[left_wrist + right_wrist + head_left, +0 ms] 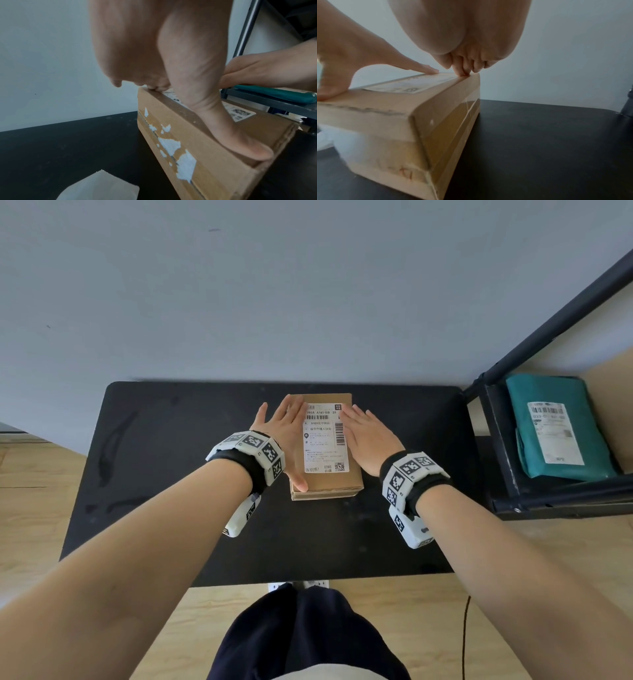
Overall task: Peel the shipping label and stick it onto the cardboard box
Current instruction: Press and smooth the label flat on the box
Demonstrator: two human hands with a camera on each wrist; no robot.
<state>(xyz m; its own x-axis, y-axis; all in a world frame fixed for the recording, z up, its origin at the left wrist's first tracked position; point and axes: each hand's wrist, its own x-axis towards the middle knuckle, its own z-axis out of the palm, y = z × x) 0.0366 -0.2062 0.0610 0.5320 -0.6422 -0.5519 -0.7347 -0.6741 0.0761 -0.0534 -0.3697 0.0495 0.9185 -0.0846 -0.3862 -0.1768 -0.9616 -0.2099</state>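
A brown cardboard box (354, 479) lies flat in the middle of the black table (164, 474). A white shipping label (325, 445) with barcodes lies flat on its top face. My left hand (291, 436) lies flat on the box's left side, fingers straight, thumb near the front left corner. My right hand (368, 436) lies flat along the label's right edge, fingers straight. In the left wrist view the left thumb (240, 142) presses the box top (267, 128). In the right wrist view the right fingertips (464, 67) touch the far edge of the label (412, 83).
A white sheet of backing paper (99, 188) lies on the table left of the box. A dark metal shelf (507, 460) stands at the right and holds a teal parcel (561, 426) with its own label. A grey wall is behind the table.
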